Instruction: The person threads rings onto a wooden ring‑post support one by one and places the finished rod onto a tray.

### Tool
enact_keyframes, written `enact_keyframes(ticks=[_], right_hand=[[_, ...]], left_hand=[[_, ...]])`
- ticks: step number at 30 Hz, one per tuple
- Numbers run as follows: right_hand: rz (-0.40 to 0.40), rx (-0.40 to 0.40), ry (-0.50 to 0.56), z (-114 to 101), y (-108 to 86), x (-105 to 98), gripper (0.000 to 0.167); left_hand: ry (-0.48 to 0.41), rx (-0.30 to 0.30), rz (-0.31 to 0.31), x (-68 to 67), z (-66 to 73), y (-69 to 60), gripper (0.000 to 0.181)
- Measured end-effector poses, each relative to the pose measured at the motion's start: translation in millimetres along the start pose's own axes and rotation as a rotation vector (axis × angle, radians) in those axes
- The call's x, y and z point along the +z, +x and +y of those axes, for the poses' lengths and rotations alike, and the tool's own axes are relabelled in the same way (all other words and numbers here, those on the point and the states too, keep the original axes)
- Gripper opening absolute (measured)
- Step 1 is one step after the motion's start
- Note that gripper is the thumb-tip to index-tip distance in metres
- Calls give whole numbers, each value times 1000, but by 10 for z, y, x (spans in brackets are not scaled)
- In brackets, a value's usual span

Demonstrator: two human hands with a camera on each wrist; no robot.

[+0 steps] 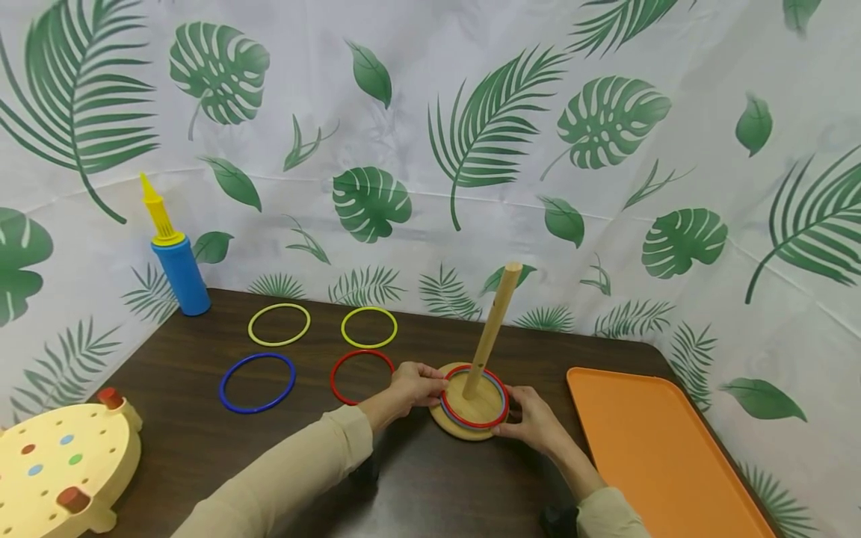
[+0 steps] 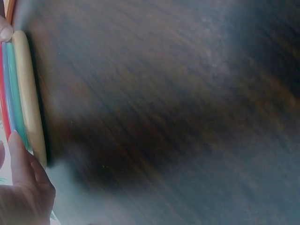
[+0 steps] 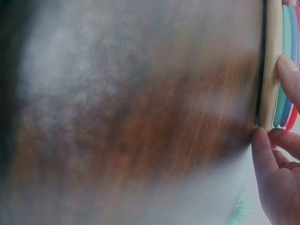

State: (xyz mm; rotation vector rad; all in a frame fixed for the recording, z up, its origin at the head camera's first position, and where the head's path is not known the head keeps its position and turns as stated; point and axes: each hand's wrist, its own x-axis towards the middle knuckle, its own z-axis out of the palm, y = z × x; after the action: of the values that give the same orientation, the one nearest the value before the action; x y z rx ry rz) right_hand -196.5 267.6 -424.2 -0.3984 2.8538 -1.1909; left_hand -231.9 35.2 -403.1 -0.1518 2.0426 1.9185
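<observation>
In the head view a wooden peg (image 1: 494, 321) rises, tilted in the picture, from a round wooden base (image 1: 449, 426). A red ring (image 1: 464, 424) lies around its foot. The wrist views show a blue ring (image 2: 8, 89) and a green ring (image 2: 17, 93) stacked between the red one and the base. My left hand (image 1: 410, 385) pinches the stack's left side with its fingertips. On the opposite side, my right hand (image 1: 534, 424) has its thumb and fingers curled at the base's edge, close against the rings. Some right fingertips are partly hidden.
To the left lie a pale yellow ring (image 1: 261, 342), a bright yellow ring (image 1: 370, 347), a dark blue ring (image 1: 231, 404) and another red ring (image 1: 334, 377). An orange tray (image 1: 659, 448) is at right. A blue pump (image 1: 181, 276) and pegged yellow board (image 1: 60, 463) stand at left.
</observation>
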Motion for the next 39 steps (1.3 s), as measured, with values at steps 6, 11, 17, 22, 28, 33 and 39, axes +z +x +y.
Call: enact_keyframes(ticks=[6,11,17,22,28,33,39], right_hand=[[-4,-10,4,-12,-5,-2,72],[-1,-15,0,1,9,-4,72],[-6,-19,-7,22,25,-6,72],[0,-10,0,15,8,-7,72],[-5,7,-7,13,13,-5,73],[-8,-3,3,14,17,-1,72],[-3,-17,14,7,6,-1,72]], left_hand=[[-6,-1,-16,-65,-2,-13,19],[-40,21,-32,-166,30,-5,21],[-62,34,-63,-327,64,1,25],[-55,28,-72,-498,88,4,27],[-24,42,-92,-777,112,22,34],[-11,61,-85,-1007,125,22,36],[21,59,-57,-1243,151,7,39]])
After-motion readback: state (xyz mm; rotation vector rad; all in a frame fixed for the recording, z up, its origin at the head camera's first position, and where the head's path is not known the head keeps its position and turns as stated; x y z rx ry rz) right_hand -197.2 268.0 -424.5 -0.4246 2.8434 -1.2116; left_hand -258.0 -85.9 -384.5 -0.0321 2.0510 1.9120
